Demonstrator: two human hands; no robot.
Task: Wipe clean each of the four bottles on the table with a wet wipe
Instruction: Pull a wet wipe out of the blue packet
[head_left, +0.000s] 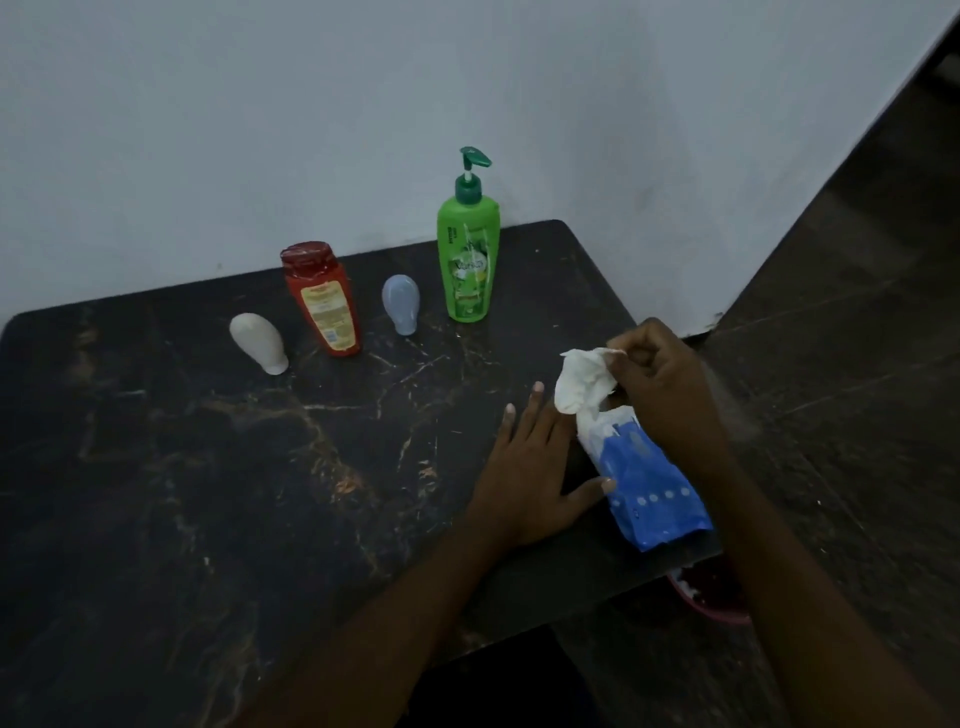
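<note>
Now the right hand (657, 379) has its fingers curled and pinches the top of a white, soft, crumpled wet wipe (582, 382). The wipe's lower end goes into the opening of a blue, glossy plastic wipe pack with white dots (649, 483). This pack lies flat under the right wrist, close to the right edge of the table. The left hand (524, 478) lies flat with straight, spread fingers just beside the pack on its left, and the tip of the thumb touches the side of the pack.

The four bottles stand upright beyond both hands, in a loose row near the pale wall (311, 104). A tall green plastic pump bottle (467, 260) is the nearest one to the hands. To its left comes a small rounded pale blue bottle (401, 304), then a red plastic bottle with a yellow label and a shiny wrapped cap (323, 301), then a small rounded cream bottle (260, 343), which is the farthest from the hands. The bottles do not touch each other.

The dark table with a marble pattern and rounded corners (208, 493) has wide bare surface to the left of the left hand. Right of the right hand is dark tiled floor (857, 312). Below the right forearm, past the table edge, a reddish rim (711, 597) shows; what it is cannot be told.
</note>
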